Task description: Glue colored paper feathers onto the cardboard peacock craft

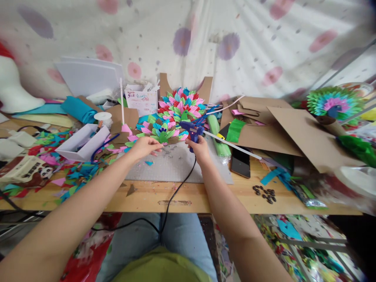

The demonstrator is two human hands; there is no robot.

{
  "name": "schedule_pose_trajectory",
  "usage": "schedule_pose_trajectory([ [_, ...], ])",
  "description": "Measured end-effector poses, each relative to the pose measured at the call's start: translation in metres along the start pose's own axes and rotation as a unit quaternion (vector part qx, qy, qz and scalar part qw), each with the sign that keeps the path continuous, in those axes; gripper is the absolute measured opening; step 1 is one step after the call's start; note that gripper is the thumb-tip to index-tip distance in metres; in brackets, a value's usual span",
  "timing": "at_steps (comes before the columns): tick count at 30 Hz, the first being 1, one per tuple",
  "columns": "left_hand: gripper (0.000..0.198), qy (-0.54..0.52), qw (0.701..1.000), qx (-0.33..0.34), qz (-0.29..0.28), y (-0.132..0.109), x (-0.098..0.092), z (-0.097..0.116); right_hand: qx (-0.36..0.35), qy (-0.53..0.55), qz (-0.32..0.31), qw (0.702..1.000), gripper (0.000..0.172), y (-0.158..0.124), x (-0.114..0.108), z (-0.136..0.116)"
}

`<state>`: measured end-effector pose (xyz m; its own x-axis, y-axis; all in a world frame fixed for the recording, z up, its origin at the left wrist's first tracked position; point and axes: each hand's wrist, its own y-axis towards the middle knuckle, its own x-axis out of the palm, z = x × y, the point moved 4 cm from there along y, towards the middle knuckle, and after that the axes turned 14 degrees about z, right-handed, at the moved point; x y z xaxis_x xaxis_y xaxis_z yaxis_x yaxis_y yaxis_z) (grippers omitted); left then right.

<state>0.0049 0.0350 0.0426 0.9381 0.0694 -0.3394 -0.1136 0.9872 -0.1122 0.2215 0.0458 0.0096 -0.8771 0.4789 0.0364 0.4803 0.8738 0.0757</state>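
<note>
My right hand (199, 149) is wrapped round a blue glue gun (192, 130); a long white glue stick (235, 145) sticks out of its back end and a black cord hangs below. My left hand (147, 148) hovers over the left part of a grey mat (176, 168), fingertips pressed together; whatever they hold, if anything, is too small to make out. Just beyond both hands lies a colourful layered paper peacock (163, 135). Behind it is a larger fan of pink, red and blue paper petals (182, 102). A small blue scrap (149, 163) rests on the mat.
Paper scraps (79, 176) and a white box (84, 143) are on the left. To the right are a phone (241, 162), green crepe rolls (221, 149), cardboard sheets (264, 137) and dark beads (266, 194). The black cord (173, 196) crosses the table's front edge.
</note>
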Motion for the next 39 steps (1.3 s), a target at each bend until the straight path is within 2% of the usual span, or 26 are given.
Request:
schedule_pose_trajectory([
  [4,0.017,-0.001,1.000,-0.005,-0.007,-0.003,0.004,0.001,-0.018,-0.002,0.027,0.999,0.027,0.006,-0.005,0.002],
  [9,0.008,0.011,1.000,0.007,0.017,-0.001,0.004,-0.001,-0.033,-0.006,0.077,0.997,0.027,0.017,-0.017,0.002],
  [12,0.010,0.024,0.999,0.024,0.028,0.003,0.002,-0.002,-0.030,-0.022,0.094,0.995,0.027,0.022,-0.025,-0.002],
  [18,0.013,0.023,0.999,0.031,0.022,0.004,-0.001,-0.004,-0.010,0.056,0.126,0.990,0.028,0.031,-0.041,-0.008],
  [24,0.017,-0.025,0.997,0.044,0.061,0.005,-0.007,-0.003,0.015,0.091,0.129,0.987,0.029,0.033,-0.045,-0.008],
  [28,0.014,0.014,0.995,0.050,0.085,0.009,-0.013,-0.002,0.010,0.078,0.113,0.990,0.029,0.032,-0.042,-0.008],
  [33,0.038,0.072,0.985,0.044,0.147,0.015,-0.020,-0.006,0.003,0.056,0.114,0.992,0.027,0.031,-0.041,-0.007],
  [35,0.035,0.080,0.986,0.047,0.141,0.017,-0.018,-0.009,0.002,0.033,0.115,0.993,0.025,0.031,-0.041,-0.006],
  [38,0.009,0.049,0.991,0.070,0.101,0.018,-0.015,-0.009,-0.012,0.001,0.111,0.994,0.025,0.030,-0.040,-0.005],
  [39,0.017,0.029,0.993,0.075,0.088,0.018,-0.014,-0.008,-0.015,-0.007,0.109,0.994,0.025,0.030,-0.040,-0.004],
])
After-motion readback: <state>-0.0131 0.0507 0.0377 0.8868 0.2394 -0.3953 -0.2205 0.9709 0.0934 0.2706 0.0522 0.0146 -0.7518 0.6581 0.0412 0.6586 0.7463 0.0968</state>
